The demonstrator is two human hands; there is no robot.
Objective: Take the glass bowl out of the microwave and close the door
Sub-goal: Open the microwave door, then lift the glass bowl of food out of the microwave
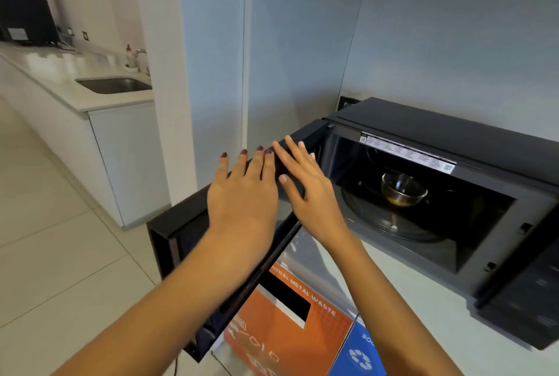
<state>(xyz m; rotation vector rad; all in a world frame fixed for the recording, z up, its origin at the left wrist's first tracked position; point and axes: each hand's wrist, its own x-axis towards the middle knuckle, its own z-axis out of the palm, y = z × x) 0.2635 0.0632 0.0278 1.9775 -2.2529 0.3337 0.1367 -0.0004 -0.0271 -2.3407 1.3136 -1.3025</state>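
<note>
A black microwave [447, 130] stands on a pale counter at the right, its door [178, 224] swung wide open to the left. Inside, a clear glass bowl [403, 189] with a little amber liquid sits on the turntable. My left hand [243, 194] lies flat over the door's top edge, fingers spread. My right hand [308, 191] hovers just right of it, in front of the cavity's left side, fingers apart and empty. Both hands are well left of the bowl.
Below the counter stand an orange metal-waste bin [281, 324] and a blue recycling bin [360, 354]. A white kitchen counter with a sink [115, 85] runs along the left, past a white pillar [163, 73]. Tiled floor [60, 254] lies at the lower left.
</note>
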